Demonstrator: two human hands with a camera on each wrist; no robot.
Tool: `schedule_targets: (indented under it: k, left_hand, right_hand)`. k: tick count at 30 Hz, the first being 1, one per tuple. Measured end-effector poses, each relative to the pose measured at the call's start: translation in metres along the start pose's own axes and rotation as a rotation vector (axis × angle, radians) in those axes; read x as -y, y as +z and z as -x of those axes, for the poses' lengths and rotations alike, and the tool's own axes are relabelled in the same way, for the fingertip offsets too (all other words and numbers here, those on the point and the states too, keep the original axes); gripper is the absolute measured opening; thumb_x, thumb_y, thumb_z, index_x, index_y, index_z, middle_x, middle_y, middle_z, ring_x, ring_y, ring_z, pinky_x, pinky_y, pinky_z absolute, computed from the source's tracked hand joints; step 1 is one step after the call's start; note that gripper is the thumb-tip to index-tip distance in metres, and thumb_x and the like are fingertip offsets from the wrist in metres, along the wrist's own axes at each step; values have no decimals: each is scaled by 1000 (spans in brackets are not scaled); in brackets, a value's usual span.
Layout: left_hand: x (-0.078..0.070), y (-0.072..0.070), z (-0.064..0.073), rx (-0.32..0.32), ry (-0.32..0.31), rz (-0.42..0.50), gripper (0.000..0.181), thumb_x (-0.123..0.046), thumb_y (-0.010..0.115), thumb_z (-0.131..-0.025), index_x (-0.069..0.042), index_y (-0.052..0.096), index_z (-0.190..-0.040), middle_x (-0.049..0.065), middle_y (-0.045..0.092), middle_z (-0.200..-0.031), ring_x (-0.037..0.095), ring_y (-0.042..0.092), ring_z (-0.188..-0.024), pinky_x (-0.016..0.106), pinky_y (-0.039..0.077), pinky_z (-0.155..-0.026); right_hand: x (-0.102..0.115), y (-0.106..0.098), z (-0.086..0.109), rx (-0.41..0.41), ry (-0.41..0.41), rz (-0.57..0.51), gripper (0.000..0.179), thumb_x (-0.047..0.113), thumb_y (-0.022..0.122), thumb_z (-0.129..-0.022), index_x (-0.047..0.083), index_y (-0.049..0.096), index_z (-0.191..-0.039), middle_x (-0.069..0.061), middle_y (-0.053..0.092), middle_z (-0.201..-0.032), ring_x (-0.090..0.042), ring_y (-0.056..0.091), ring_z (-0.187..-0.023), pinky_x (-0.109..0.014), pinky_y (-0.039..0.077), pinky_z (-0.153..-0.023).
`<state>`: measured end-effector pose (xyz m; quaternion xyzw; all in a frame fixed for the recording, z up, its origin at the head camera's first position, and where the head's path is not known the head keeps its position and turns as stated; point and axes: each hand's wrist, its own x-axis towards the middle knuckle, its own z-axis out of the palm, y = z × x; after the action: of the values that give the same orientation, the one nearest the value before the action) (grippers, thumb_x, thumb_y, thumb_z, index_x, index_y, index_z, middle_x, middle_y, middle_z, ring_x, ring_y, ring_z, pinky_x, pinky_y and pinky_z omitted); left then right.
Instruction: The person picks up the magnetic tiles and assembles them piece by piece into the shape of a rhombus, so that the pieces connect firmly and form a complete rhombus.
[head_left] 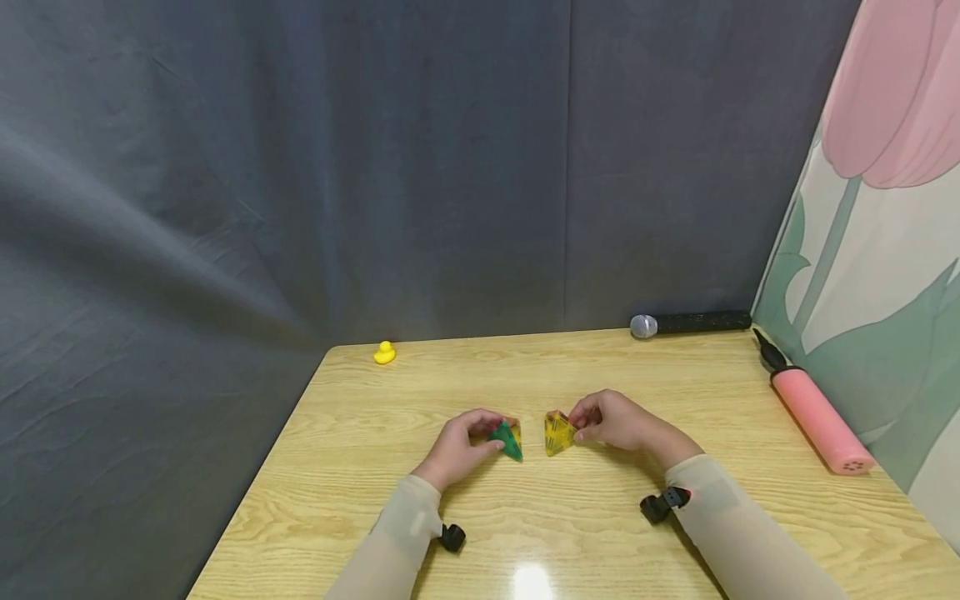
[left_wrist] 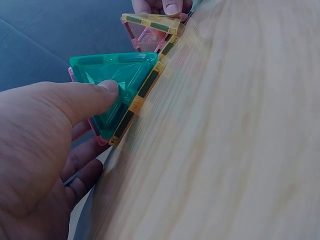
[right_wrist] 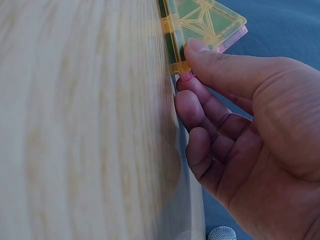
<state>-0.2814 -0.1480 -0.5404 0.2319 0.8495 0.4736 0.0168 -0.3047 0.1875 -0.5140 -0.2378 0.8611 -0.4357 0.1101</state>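
Observation:
In the head view, two small pyramids of see-through magnetic tiles stand a short gap apart on the wooden table (head_left: 480, 533). My left hand (head_left: 459, 450) grips the left pyramid (head_left: 511, 442). Its green tile (left_wrist: 112, 70) faces the thumb in the left wrist view, with a yellow tile along the table side and pink edges behind. On the other side, my right hand (head_left: 617, 421) pinches the right pyramid (head_left: 557, 434) near one corner. The right wrist view shows this pyramid's yellow tile (right_wrist: 212, 20) under the thumb and a pink edge beyond; part of it is cut off there.
A yellow rubber duck (head_left: 385, 353) sits at the table's back left. Along the back right edge lies a black microphone (head_left: 701, 322). A pink hand pump (head_left: 821, 421) with a black nozzle lies at the right, beside the wall. Dark curtain (head_left: 450, 167) hangs behind the table.

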Motion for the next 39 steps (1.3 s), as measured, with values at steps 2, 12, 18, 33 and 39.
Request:
schedule_targets:
  k: [2,12,18,33,39]
  left_hand:
    - [-1,1,0,-1,-3,-5,34,-19,79,-96,-26,71,-129,-12,70,-118,11,66,-107,35,55,-95]
    - [-3,7,-1,-18,21,-20,34,-19,79,-96,-26,71,-129,-12,70,-116,10,66,-106,34,55,-94]
    - [-8,11,-1,-4,19,-19,34,-19,79,-96,-28,71,-128,-13,70,-116,9,66,-104,33,55,-92]
    - [-12,16,0,3,23,-47,33,-19,78,-97,-26,70,-129,-12,70,-117,9,65,-105,33,54,-93]
    - [-14,18,0,12,41,-52,33,-19,77,-98,-25,70,-129,-12,69,-121,8,65,-107,31,54,-94]
  right_hand:
    - [1,0,0,4,-7,6,15,1,82,-90,8,77,-102,-3,69,-92,-20,62,-83,-28,54,-67]
    - [4,2,1,22,-26,15,16,1,83,-88,9,77,-101,-3,69,-90,-20,61,-82,-28,54,-68]
    - [7,3,1,41,-36,12,16,2,83,-88,8,76,-100,-3,69,-90,-21,62,-82,-28,54,-67]
    - [10,7,1,61,-31,-7,16,0,82,-89,8,76,-101,-5,69,-91,-21,62,-83,-27,54,-67]
    - [12,8,0,77,-46,4,16,0,81,-90,8,77,-103,-4,70,-92,-21,63,-83,-27,55,-68]
